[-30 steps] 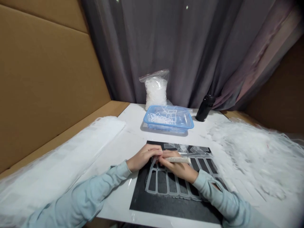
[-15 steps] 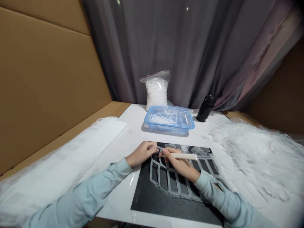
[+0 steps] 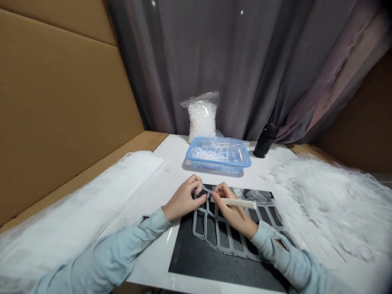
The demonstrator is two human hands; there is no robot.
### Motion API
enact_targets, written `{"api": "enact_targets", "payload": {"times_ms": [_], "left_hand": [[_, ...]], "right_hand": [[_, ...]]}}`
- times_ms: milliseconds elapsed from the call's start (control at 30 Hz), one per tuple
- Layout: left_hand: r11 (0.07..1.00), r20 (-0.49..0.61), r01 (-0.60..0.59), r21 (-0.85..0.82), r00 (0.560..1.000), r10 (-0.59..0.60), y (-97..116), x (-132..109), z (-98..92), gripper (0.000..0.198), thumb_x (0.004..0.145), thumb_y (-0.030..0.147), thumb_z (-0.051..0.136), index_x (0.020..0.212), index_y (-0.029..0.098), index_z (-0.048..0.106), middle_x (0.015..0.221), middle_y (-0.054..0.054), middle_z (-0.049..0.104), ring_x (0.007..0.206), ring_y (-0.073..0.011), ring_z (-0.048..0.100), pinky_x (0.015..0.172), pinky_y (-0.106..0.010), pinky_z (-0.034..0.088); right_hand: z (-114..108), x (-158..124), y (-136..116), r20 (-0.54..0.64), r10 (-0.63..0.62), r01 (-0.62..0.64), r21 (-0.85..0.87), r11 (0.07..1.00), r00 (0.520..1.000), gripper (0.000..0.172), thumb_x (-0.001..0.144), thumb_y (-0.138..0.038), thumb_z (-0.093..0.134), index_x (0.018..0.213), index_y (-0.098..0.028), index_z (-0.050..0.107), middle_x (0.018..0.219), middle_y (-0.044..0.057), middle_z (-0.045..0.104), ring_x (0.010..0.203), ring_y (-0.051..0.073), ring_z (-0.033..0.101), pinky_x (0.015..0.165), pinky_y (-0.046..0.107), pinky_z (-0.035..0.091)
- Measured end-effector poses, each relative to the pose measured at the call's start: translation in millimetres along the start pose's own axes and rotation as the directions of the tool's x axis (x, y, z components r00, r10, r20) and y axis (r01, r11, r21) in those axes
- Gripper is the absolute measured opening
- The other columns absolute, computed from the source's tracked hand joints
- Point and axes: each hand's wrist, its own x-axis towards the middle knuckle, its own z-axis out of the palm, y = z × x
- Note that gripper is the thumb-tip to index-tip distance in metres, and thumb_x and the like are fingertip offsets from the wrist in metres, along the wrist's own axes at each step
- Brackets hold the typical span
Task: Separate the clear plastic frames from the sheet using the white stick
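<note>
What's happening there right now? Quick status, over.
Left hand pinching clear plastic lattice at its top edge. Right hand gripping pale stick. Black mat underneath.

We see a blue plastic basket [image 3: 214, 168] of clear pieces, a zip bag [image 3: 202, 118] behind it, a black bottle [image 3: 266, 141] beside it, and what looks like a heap of plastic film [image 3: 324, 204] on the right.

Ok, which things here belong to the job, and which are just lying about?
In use: right hand gripping white stick; left hand; clear frame; black mat.

Lying about: blue basket; bag of white pieces; black bottle; white heap; white sheeting.
</note>
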Motion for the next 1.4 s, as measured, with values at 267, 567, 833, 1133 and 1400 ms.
{"api": "enact_targets", "payload": {"times_ms": [267, 567, 833, 1133, 1400], "left_hand": [[0.995, 0.017, 0.101, -0.011, 0.995, -0.101, 1.8, -1.1, 6.8, 0.032, 0.075, 0.023, 0.058, 0.062, 0.022, 0.028, 0.07, 0.002, 0.057, 0.073, -0.0158, 0.054, 0.069, -0.027, 0.038], [0.979, 0.025, 0.204, 0.01, 0.979, -0.204, 3.9, -1.8, 10.8, 0.026, 0.07, 0.022, 0.056, 0.06, 0.022, 0.032, 0.059, 0.005, 0.049, 0.061, -0.0128, 0.043, 0.059, -0.025, 0.03], [0.968, 0.065, 0.251, -0.027, 0.966, -0.249, 4.3, -1.5, 11.4, 0.022, 0.067, 0.021, 0.056, 0.06, 0.021, 0.035, 0.063, 0.003, 0.055, 0.064, -0.0141, 0.047, 0.061, -0.025, 0.033], [0.946, 0.165, 0.287, -0.152, 0.951, -0.262, -4.4, 0.8, 11.3, 0.025, 0.065, 0.023, 0.058, 0.061, 0.021, 0.034, 0.065, 0.003, 0.056, 0.065, -0.0132, 0.047, 0.064, -0.025, 0.036], [0.918, 0.204, 0.325, -0.226, 0.938, -0.281, -7.2, 3.8, 3.7, 0.034, 0.066, 0.025, 0.063, 0.06, 0.021, 0.03, 0.066, 0.004, 0.057, 0.062, -0.011, 0.045, 0.064, -0.025, 0.036]], "right_hand": [[1.1, -0.8, -1.7, -0.013, -0.047, 0.046, -0.08, 0.996, 0.999, 0.02, 0.099, -0.038, 0.043, 0.088, -0.022, 0.044, 0.072, -0.004, 0.049, 0.061, 0.014, 0.047, 0.058, 0.025, 0.034], [3.1, -3.3, -3.7, 0.032, -0.158, 0.161, -0.221, 0.962, 0.987, 0.007, 0.099, -0.028, 0.043, 0.096, -0.022, 0.043, 0.076, 0.0, 0.058, 0.065, 0.016, 0.056, 0.063, 0.027, 0.04], [6.9, -7.4, -1.3, 0.023, -0.184, 0.177, -0.41, 0.895, 0.983, 0.005, 0.096, -0.022, 0.041, 0.099, -0.022, 0.045, 0.077, 0.004, 0.06, 0.065, 0.021, 0.06, 0.062, 0.029, 0.038], [11.0, -10.1, -5.1, 0.013, -0.233, 0.211, -0.475, 0.854, 0.972, 0.007, 0.089, -0.018, 0.043, 0.094, -0.021, 0.047, 0.067, 0.002, 0.056, 0.056, 0.019, 0.052, 0.059, 0.029, 0.032], [-8.8, -9.8, -5.5, -0.144, -0.157, 0.121, -0.234, 0.965, 0.977, 0.006, 0.098, -0.026, 0.038, 0.092, -0.024, 0.038, 0.057, -0.007, 0.045, 0.046, 0.013, 0.046, 0.049, 0.023, 0.035]]}}
